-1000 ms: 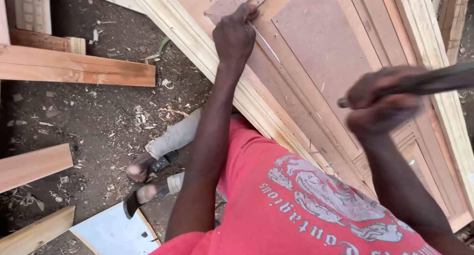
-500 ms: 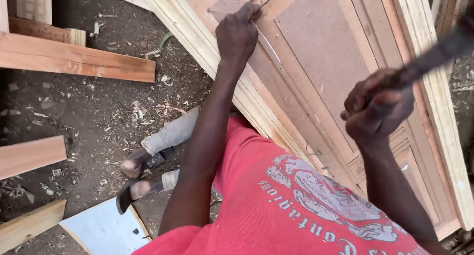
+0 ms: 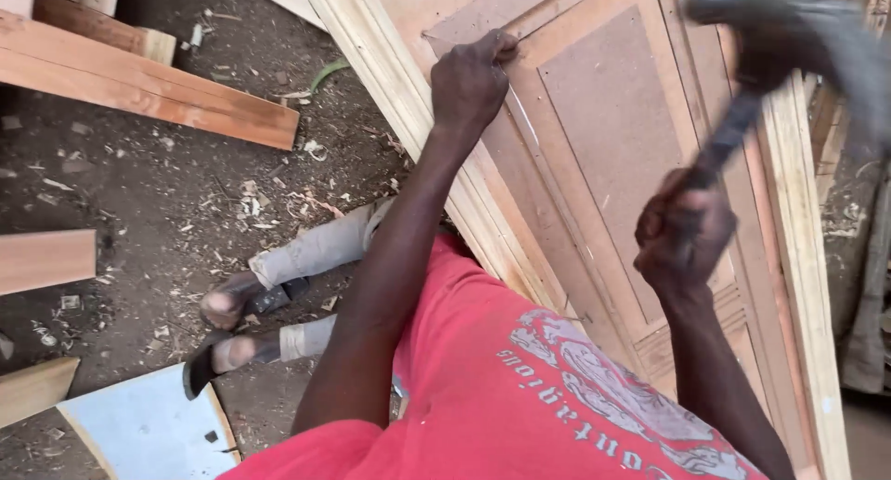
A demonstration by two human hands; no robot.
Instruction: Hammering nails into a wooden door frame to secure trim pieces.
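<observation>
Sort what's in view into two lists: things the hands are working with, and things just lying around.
In use:
- left hand, fingers pinched at the thin strip on the panelled door
- right hand, gripping a raised hammer, its head blurred

Lying about:
- reddish plank
- short board
- pale blue sheet
- wood shavings on the dirt floor

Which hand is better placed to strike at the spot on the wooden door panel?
The right hand: it grips the raised hammer above the door panel. The left hand is pinched against the thin strip there, apparently steadying something too small to see.
</observation>
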